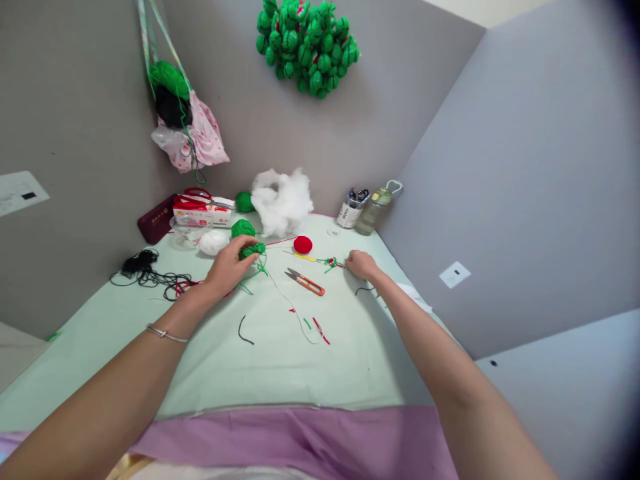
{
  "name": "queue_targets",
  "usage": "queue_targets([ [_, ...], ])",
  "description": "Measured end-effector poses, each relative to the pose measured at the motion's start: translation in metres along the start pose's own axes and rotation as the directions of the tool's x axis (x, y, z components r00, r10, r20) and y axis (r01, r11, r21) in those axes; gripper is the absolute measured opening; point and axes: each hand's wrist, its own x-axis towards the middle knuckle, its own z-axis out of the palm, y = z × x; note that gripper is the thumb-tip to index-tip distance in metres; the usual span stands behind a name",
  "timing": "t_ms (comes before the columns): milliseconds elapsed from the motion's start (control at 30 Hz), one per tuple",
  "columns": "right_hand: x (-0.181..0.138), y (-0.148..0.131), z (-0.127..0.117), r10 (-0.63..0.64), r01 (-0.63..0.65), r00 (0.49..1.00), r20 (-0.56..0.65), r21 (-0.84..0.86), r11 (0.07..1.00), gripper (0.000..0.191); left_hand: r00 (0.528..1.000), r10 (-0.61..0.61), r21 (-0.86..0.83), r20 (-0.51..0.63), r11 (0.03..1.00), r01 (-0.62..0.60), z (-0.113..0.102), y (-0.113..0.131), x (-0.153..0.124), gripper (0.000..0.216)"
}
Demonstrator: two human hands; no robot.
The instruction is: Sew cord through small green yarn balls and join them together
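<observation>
My left hand [235, 263] is closed around a small bundle of green yarn [253, 251] at the middle of the table, with loose green strands trailing below it. On the right, my right hand [361, 264] is curled nearly into a fist; whatever its fingers hold is hidden. Just left of it lie a small green, red and white crocheted piece [331, 262] and a yellow-handled crochet hook [304, 257]. A red yarn ball [303, 245] sits behind the hook. Orange thread snips [306, 282] rest between my hands, blades pointing left.
White stuffing [283, 200], a white yarn ball [213, 243] and green yarn balls [243, 229] stand behind. Red scissors [200, 199] lie on a box [203, 215]. Black yarn [141, 263] tangles at left. A bottle [374, 212] and pen cup [351, 209] stand back right. Yarn scraps [321, 330] lie in front.
</observation>
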Motion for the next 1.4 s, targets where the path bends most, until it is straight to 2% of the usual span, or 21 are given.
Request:
queue_targets([
  [100,-0.01,-0.007,-0.007,-0.038,0.032,0.997,0.063,0.099,0.995,0.011,0.976,0.02,-0.066,0.217,0.998,-0.006,0.017,0.015,-0.012,0.026],
  [200,-0.029,-0.02,-0.013,-0.201,0.143,0.957,0.209,0.263,0.954,0.015,0.937,0.038,0.002,0.347,0.999,-0.041,0.03,0.024,-0.022,0.023],
  [333,-0.064,-0.049,-0.02,-0.461,0.27,0.83,0.314,0.497,0.825,0.019,0.939,0.047,0.057,0.339,0.996,-0.07,0.033,0.028,-0.026,0.02],
  [367,-0.071,-0.057,-0.023,-0.563,0.28,0.765,0.312,0.627,0.727,0.021,0.944,0.033,0.048,0.328,0.998,-0.051,0.032,0.029,-0.026,0.02],
  [400,-0.077,-0.064,-0.024,-0.627,0.268,0.728,0.278,0.726,0.633,0.021,0.949,0.016,0.027,0.316,0.999,-0.026,0.032,0.03,-0.026,0.021],
  [433,-0.082,-0.07,-0.026,-0.646,0.259,0.731,0.222,0.785,0.563,0.021,0.952,-0.001,-0.009,0.306,1.0,0.003,0.031,0.031,-0.026,0.023],
  [467,-0.085,-0.074,-0.027,-0.634,0.252,0.757,0.156,0.826,0.504,0.02,0.953,-0.015,-0.059,0.302,0.998,0.035,0.031,0.033,-0.026,0.026],
  [600,-0.082,-0.076,-0.023,-0.378,0.202,0.924,-0.061,0.916,0.346,0.024,0.918,-0.088,-0.317,0.386,0.922,0.221,0.032,0.041,-0.027,0.037],
  [700,-0.075,-0.065,-0.014,-0.241,0.177,0.965,-0.106,0.938,0.299,0.028,0.885,-0.115,-0.41,0.452,0.854,0.32,0.032,0.047,-0.027,0.037],
  [767,-0.072,-0.056,-0.009,-0.216,0.204,0.967,-0.132,0.91,0.36,0.026,0.882,-0.117,-0.412,0.456,0.851,0.326,0.031,0.049,-0.028,0.037],
  [800,-0.07,-0.052,-0.006,-0.202,0.228,0.967,-0.153,0.871,0.435,0.023,0.882,-0.122,-0.4,0.455,0.857,0.325,0.031,0.05,-0.028,0.037],
  [833,-0.069,-0.049,-0.004,-0.192,0.253,0.966,-0.175,0.793,0.554,0.019,0.88,-0.132,-0.386,0.457,0.862,0.33,0.031,0.049,-0.028,0.037],
  [900,-0.068,-0.043,0.0,-0.196,0.274,0.96,-0.199,0.534,0.8,0.011,0.872,-0.166,-0.381,0.461,0.85,0.363,0.032,0.048,-0.028,0.04],
  [967,-0.067,-0.04,0.005,-0.226,0.267,0.959,-0.172,0.28,0.922,0.005,0.867,-0.215,-0.446,0.45,0.787,0.427,0.032,0.047,-0.026,0.043],
  [1000,-0.067,-0.038,0.007,-0.241,0.268,0.959,-0.147,0.205,0.941,0.002,0.866,-0.237,-0.498,0.44,0.738,0.455,0.032,0.046,-0.026,0.043],
  [1100,-0.069,-0.037,0.012,-0.261,0.273,0.96,-0.105,0.117,0.955,0.007,0.873,-0.283,-0.628,0.397,0.61,0.483,0.03,0.049,-0.022,0.041],
  [1233,-0.073,-0.041,0.013,-0.264,0.268,0.959,-0.098,0.021,0.963,0.016,0.876,-0.317,-0.667,0.363,0.568,0.482,0.025,0.051,-0.019,0.036],
  [1400,-0.079,-0.05,0.007,-0.257,0.259,0.957,-0.134,-0.001,0.966,0.019,0.858,-0.329,-0.717,0.394,0.475,0.511,0.024,0.048,-0.018,0.033],
])
